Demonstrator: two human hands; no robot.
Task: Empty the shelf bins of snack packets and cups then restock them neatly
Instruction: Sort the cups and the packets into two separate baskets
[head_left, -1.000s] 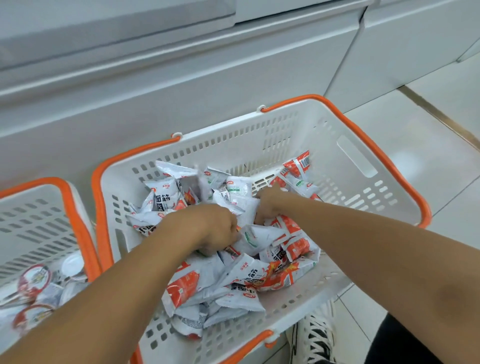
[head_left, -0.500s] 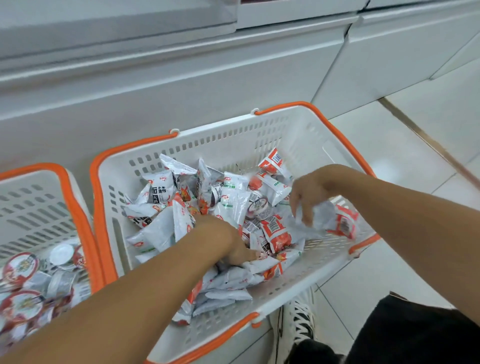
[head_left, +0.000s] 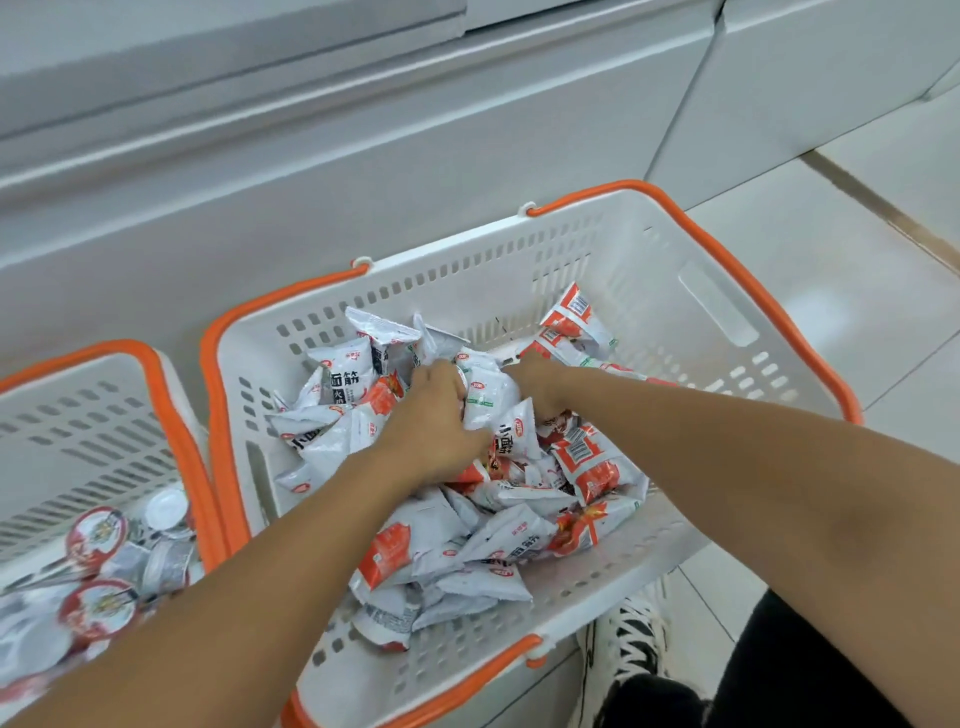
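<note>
Both hands, left hand (head_left: 434, 415) and right hand (head_left: 537, 379), clutch snack packets (head_left: 488, 395) mid-basket (head_left: 717, 306); many packets remain inside, emptying unfinished; cups (head_left: 96, 535) left of it untouched.

Floor (head_left: 852, 291): pale glossy tiles, dark strip at right. On it: white freezer cabinets (head_left: 363, 171) along back; black-and-white laced shoe (head_left: 631, 642) by basket's near corner. Basket supports hidden, can't tell.

Both hands' fingers buried among snack packets (head_left: 483, 395); left basket (head_left: 104, 415) cropped.
</note>
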